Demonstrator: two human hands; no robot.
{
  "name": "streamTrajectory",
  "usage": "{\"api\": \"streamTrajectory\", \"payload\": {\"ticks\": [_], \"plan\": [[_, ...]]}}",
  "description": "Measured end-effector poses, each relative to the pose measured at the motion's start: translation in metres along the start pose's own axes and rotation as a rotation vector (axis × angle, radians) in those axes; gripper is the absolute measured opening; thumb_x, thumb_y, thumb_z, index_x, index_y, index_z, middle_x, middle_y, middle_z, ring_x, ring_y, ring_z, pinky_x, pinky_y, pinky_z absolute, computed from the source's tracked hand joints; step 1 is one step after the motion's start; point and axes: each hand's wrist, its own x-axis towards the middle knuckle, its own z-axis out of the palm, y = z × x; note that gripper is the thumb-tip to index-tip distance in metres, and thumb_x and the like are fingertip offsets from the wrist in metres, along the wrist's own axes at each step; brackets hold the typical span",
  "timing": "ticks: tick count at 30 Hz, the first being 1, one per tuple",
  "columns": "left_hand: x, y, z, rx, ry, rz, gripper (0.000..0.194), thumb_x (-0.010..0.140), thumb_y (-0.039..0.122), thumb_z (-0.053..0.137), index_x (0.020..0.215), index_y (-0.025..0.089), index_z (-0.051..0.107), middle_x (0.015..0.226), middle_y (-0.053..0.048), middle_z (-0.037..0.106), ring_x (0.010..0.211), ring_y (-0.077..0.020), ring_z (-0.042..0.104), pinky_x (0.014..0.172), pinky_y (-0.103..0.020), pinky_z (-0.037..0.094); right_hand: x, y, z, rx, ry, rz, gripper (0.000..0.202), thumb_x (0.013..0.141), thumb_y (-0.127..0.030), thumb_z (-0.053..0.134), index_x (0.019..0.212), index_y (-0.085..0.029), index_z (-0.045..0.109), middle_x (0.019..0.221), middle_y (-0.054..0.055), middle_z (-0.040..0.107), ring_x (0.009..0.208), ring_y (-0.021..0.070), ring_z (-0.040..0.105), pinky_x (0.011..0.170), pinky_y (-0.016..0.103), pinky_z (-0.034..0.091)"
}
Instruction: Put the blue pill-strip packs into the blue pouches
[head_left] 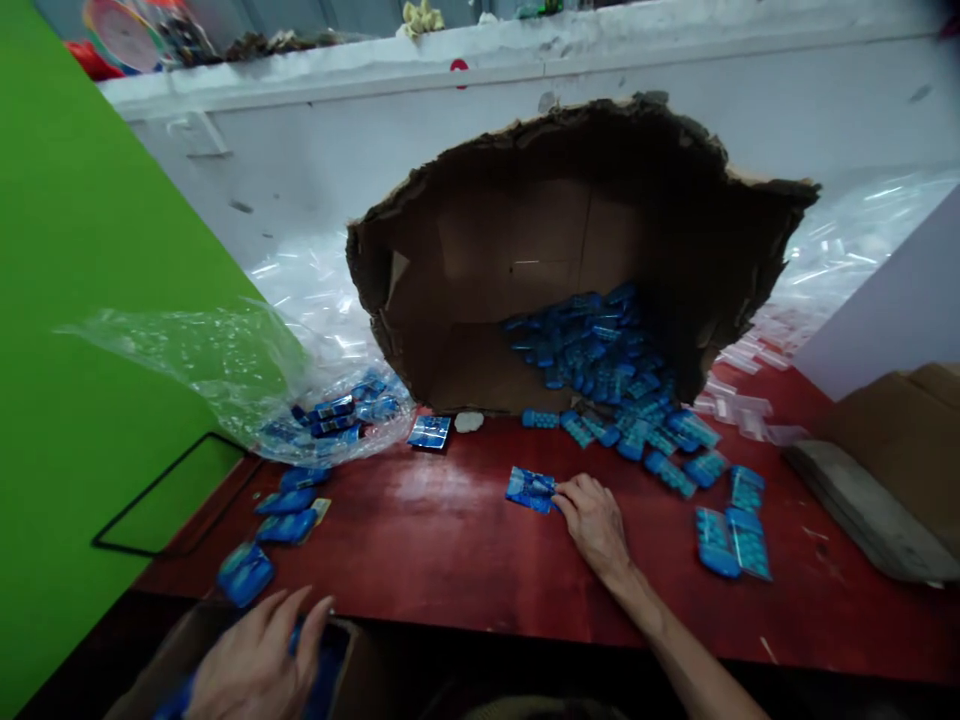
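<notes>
My right hand (596,525) pinches the right edge of a shiny blue packet (530,488) just over the middle of the red tabletop. Low on the left, my left hand (251,655) hovers above an open cardboard box (352,665) with blue packets inside. Its fingers are stretched out, with the thumb apart, and I see nothing held in them. Close beyond those fingers lies a puffy blue packet (246,574). To the right of my right hand, several small clear containers of blue beads (716,542) rest on the table.
A large torn-open carton (472,365) lies facing me, blue containers (600,350) spilling from it. A clear plastic bag (247,370) with blue packets (330,415) sits at left beside a black wire frame (150,550). Clear plastic pieces (739,405) and a brown carton (892,440) are at right.
</notes>
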Motion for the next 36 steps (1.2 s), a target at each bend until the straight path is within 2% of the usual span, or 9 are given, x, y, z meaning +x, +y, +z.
{"api": "streamTrajectory", "payload": {"ticks": [3, 6, 8, 10, 13, 16, 25, 31, 36], "plan": [[0.019, 0.077, 0.011, -0.477, -0.168, 0.018, 0.021, 0.070, 0.036, 0.050, 0.078, 0.021, 0.062, 0.080, -0.006, 0.065, 0.075, -0.0199, 0.058, 0.072, -0.031, 0.043, 0.002, -0.002, -0.002, 0.020, 0.000, 0.009, 0.018, 0.083, -0.032, 0.044, 0.081, -0.023, 0.059, 0.078, 0.002, 0.057, 0.076, 0.0157, 0.051, 0.064, 0.026, 0.031], [0.031, 0.154, 0.036, -0.903, -0.471, -0.163, 0.023, 0.070, 0.038, 0.050, 0.077, 0.019, 0.061, 0.067, -0.002, 0.064, 0.057, -0.0152, 0.057, 0.055, -0.025, 0.044, 0.004, -0.006, -0.004, 0.017, 0.001, -0.006, 0.017, 0.082, -0.030, 0.045, 0.079, -0.023, 0.060, 0.077, 0.001, 0.057, 0.075, 0.0148, 0.050, 0.064, 0.026, 0.030], [0.034, 0.189, 0.053, -1.127, -0.598, -0.310, 0.026, 0.067, 0.039, 0.052, 0.076, 0.016, 0.058, 0.055, 0.001, 0.058, 0.039, -0.0098, 0.048, 0.042, -0.022, 0.038, 0.007, -0.012, -0.004, 0.006, 0.002, -0.022, 0.016, 0.082, -0.029, 0.046, 0.077, -0.023, 0.060, 0.076, 0.001, 0.057, 0.075, 0.0144, 0.050, 0.065, 0.027, 0.030], [0.035, 0.208, 0.066, -1.266, -0.617, -0.452, 0.027, 0.063, 0.039, 0.057, 0.074, 0.015, 0.054, 0.051, 0.003, 0.055, 0.033, -0.0068, 0.043, 0.037, -0.020, 0.032, 0.011, -0.019, -0.003, -0.009, 0.009, -0.036, 0.014, 0.081, -0.029, 0.048, 0.077, -0.024, 0.061, 0.078, 0.001, 0.057, 0.077, 0.0150, 0.049, 0.067, 0.028, 0.029], [0.033, 0.211, 0.075, -1.389, -0.624, -0.587, 0.031, 0.059, 0.042, 0.059, 0.070, 0.015, 0.050, 0.049, 0.004, 0.053, 0.031, -0.0061, 0.043, 0.034, -0.018, 0.028, 0.018, -0.027, 0.000, -0.023, -0.021, -0.065, 0.011, 0.080, -0.029, 0.050, 0.080, -0.026, 0.061, 0.080, 0.001, 0.057, 0.078, 0.0161, 0.048, 0.067, 0.028, 0.028], [0.027, 0.204, 0.076, -1.435, -0.702, -0.649, 0.031, 0.060, 0.044, 0.058, 0.065, 0.016, 0.047, 0.047, 0.005, 0.052, 0.031, -0.0059, 0.044, 0.033, -0.017, 0.027, 0.023, -0.028, 0.002, -0.009, -0.078, -0.096, 0.012, 0.081, -0.027, 0.048, 0.082, -0.026, 0.060, 0.078, 0.000, 0.058, 0.075, 0.0156, 0.049, 0.065, 0.027, 0.028], [0.026, 0.205, 0.081, -1.467, -0.735, -0.690, 0.033, 0.057, 0.045, 0.061, 0.064, 0.015, 0.049, 0.046, 0.005, 0.052, 0.030, -0.0058, 0.043, 0.032, -0.017, 0.026, 0.021, -0.021, 0.014, -0.075, -0.028, -0.114, 0.016, 0.083, -0.021, 0.043, 0.074, -0.020, 0.056, 0.075, 0.002, 0.055, 0.074, 0.0155, 0.046, 0.067, 0.027, 0.028], [0.035, 0.211, 0.084, -1.504, -0.650, -0.718, 0.040, 0.058, 0.044, 0.062, 0.082, 0.014, 0.052, 0.056, 0.003, 0.055, 0.034, -0.0049, 0.045, 0.033, -0.017, 0.028, 0.019, -0.030, -0.007, -0.050, 0.008, -0.166, 0.016, 0.083, -0.023, 0.044, 0.075, -0.021, 0.058, 0.079, 0.002, 0.054, 0.076, 0.0150, 0.045, 0.069, 0.027, 0.028], [0.048, 0.216, 0.084, -1.583, -0.612, -0.759, 0.035, 0.056, 0.043, 0.064, 0.073, 0.013, 0.054, 0.051, 0.005, 0.051, 0.034, -0.0037, 0.042, 0.034, -0.017, 0.026, 0.010, -0.038, -0.018, 0.119, 0.039, -0.207, 0.019, 0.083, -0.022, 0.043, 0.074, -0.022, 0.060, 0.077, 0.002, 0.053, 0.076, 0.0153, 0.047, 0.070, 0.028, 0.033]]}}
